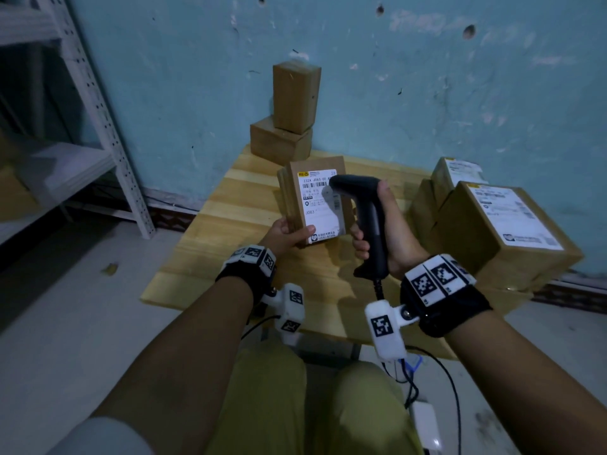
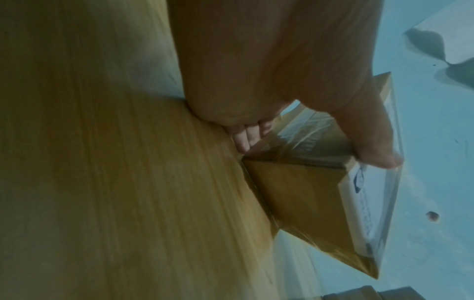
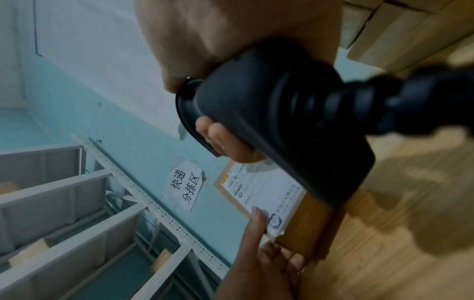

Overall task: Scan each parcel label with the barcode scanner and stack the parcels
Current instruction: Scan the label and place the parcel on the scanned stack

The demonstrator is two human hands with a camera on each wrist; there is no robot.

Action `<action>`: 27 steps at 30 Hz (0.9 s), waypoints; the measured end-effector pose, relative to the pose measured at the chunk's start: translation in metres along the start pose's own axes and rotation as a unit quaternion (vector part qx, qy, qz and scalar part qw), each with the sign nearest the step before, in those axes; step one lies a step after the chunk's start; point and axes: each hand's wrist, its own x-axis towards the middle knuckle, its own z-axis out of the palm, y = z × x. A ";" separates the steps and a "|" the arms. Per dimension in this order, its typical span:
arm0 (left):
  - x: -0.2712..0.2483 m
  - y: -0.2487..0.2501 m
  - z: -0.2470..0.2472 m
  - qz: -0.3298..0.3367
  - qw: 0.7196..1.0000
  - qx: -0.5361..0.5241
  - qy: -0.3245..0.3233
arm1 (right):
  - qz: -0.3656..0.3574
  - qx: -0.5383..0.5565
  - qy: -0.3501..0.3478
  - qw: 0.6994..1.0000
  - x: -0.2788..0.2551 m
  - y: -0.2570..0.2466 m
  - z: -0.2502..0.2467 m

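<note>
Left hand [image 1: 285, 232] grips the parcel [image 1: 317, 205] by its lower corner, held tilted above the table [image 1: 210, 244], label [image 1: 323, 205] facing the scanner [image 1: 364, 218]. Right hand [image 1: 391, 228] is clenched round the scanner's handle, its head just beside the label.

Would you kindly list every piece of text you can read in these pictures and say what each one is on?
"232A J083-00 A": top line of the label on the held parcel.
"J083": lower on that label.
"快递分拣区": paper sign on the blue wall.
Labels on the right-side parcels: too blurred to read.
Remaining small print: unreadable.
</note>
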 end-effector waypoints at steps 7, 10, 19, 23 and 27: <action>0.001 -0.002 0.001 0.007 1.000 -0.015 -0.003 | -0.011 -0.030 -0.012 0.999 -0.003 -0.001 0.006; 0.000 -0.001 0.001 0.004 1.000 -0.018 -0.002 | -0.008 -0.047 -0.012 0.999 -0.003 -0.001 0.007; -0.006 0.004 0.002 0.000 1.000 -0.006 -0.002 | -0.027 -0.071 -0.043 0.996 -0.003 0.003 0.010; -0.008 0.006 0.002 -0.011 1.000 -0.008 0.008 | -0.027 -0.090 -0.044 0.995 -0.004 0.002 0.010; -0.009 0.008 0.003 -0.014 1.000 -0.009 0.015 | -0.030 -0.085 -0.056 0.994 -0.007 0.002 0.011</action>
